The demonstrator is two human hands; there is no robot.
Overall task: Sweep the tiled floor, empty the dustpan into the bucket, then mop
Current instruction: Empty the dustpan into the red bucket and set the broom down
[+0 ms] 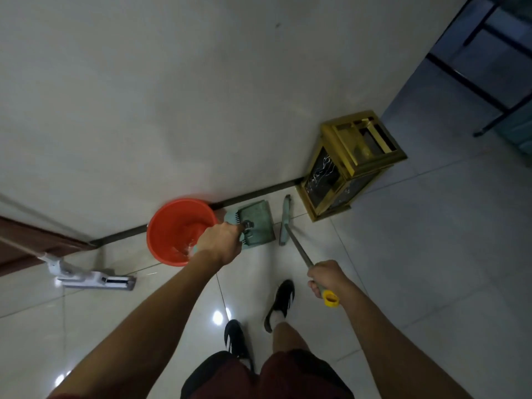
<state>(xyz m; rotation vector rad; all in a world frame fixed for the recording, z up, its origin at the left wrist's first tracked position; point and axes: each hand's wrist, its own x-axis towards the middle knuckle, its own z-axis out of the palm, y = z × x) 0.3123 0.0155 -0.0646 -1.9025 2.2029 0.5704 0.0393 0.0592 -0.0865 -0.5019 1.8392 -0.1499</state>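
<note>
Orange plastic bucket [178, 230] stands against the wall, touching the green dustpan [256, 223] on its right. The left hand [220, 240] curls round the dustpan's handle; the right hand [326, 276] grips the broom [296, 249] near its yellow end. Tipping the pan short of the rim would likely spill dirt back onto the tiled floor [417, 240], or knock the bucket. The broom's long axis runs from the right hand up-left to its head, which lies across it beside the pan
</note>
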